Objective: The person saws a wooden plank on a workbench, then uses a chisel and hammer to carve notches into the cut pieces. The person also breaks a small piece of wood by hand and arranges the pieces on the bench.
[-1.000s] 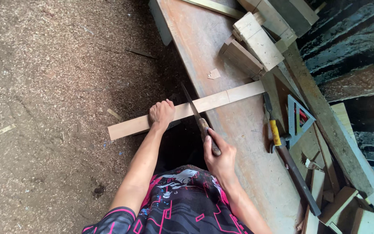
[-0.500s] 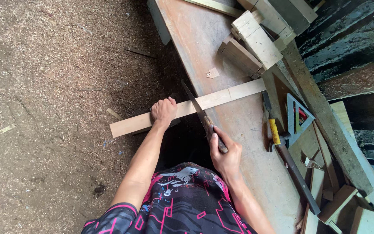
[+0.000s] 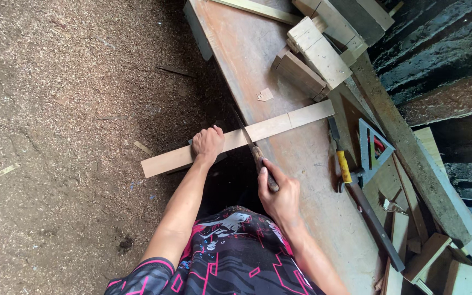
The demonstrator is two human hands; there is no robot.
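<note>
From the head view: the left hand (image 3: 207,143) presses the long wooden strip (image 3: 236,139) flat across the worktop (image 3: 301,164) edge, grip clamped on it. The right hand (image 3: 281,196) is closed around the handsaw (image 3: 252,150), blade set on the strip. The strip looks whole; I judge the cut barely begun. Stacked blocks (image 3: 315,52), a yellow-handled tool (image 3: 343,164) and a triangular square (image 3: 372,150) lie nearby, clear of the saw.
</note>
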